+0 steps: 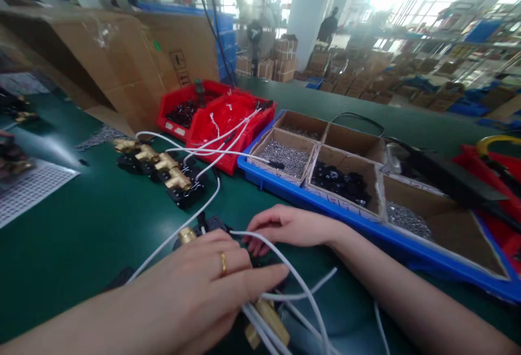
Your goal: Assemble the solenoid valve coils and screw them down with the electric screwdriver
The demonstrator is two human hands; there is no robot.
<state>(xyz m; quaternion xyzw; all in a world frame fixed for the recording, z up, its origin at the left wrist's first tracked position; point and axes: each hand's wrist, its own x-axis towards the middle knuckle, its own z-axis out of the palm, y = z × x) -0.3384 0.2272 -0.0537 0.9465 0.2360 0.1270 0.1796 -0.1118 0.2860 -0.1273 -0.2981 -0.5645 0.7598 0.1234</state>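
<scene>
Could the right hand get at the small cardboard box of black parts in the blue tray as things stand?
Probably yes: the right hand lies just in front of the blue tray, and the box of black parts is open-topped with nothing between.

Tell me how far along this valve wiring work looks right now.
Done: a row of brass valves lined up on the green table. In hand: left hand and right hand on another black-bodied valve with white cables. Left: parts in blue tray.
</scene>
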